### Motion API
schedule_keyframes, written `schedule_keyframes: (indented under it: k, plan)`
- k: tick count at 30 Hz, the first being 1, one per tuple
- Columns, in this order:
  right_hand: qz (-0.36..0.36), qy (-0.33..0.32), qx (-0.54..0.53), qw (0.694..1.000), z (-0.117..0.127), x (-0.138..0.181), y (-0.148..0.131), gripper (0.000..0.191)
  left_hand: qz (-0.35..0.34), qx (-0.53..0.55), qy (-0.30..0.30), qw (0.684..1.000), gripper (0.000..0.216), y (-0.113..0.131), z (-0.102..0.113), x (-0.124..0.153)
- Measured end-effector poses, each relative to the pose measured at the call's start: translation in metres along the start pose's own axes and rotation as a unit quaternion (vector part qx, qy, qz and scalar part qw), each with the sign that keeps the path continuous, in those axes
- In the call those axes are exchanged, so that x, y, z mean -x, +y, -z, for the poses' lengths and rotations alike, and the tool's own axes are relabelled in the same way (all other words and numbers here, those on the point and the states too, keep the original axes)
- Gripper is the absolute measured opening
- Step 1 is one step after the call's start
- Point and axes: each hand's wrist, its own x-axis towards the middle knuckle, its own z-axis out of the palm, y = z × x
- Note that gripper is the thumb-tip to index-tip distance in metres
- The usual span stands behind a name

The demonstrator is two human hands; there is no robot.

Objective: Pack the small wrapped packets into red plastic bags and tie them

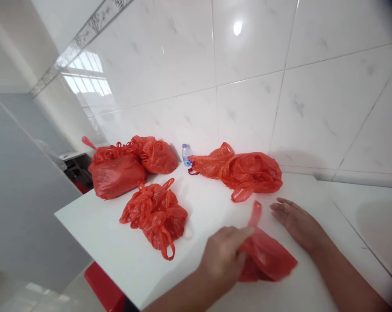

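Observation:
My left hand [224, 255] is closed on a red plastic bag [270, 255] at the front right of the white table [196, 203]. One handle loop of this bag sticks up above my fingers, and the picture is slightly smeared there. To the right of the bag, my right hand [295, 219] is apart from it, fingers stretched out, holding nothing. Behind both hands, crumpled red plastic bags [251, 171] lie against the wall. Left of my left hand sits a knotted red bag [155, 214] with its handle loops showing.
Full red bags [119, 173] are bunched at the table's far left. A small clear bottle with a blue cap [186, 155] stands by the tiled wall [247, 108]. A red stool [105, 288] is below the table's left edge. A grey partition [23, 186] rises at left.

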Motion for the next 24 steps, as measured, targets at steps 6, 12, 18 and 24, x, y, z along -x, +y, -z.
schedule_keyframes:
  k: [6,12,18,24]
  plan:
    - [-0.001,0.015,0.012,1.000,-0.005,0.005,-0.001,0.024,0.103,-0.175,0.216,0.955,0.048,-0.025,0.103,-0.012]
    - [-0.002,0.038,0.020,0.999,-0.010,0.009,-0.004,0.022,0.229,-0.333,0.259,0.877,0.050,-0.079,0.147,0.001]
    - [-0.002,0.029,0.024,0.999,-0.011,0.011,-0.004,0.021,0.230,-0.432,0.155,0.858,0.065,-0.104,0.115,0.040]
    - [0.002,0.027,0.033,0.999,-0.008,0.008,-0.002,0.023,0.146,-0.445,0.019,0.883,0.075,-0.099,0.109,0.055]
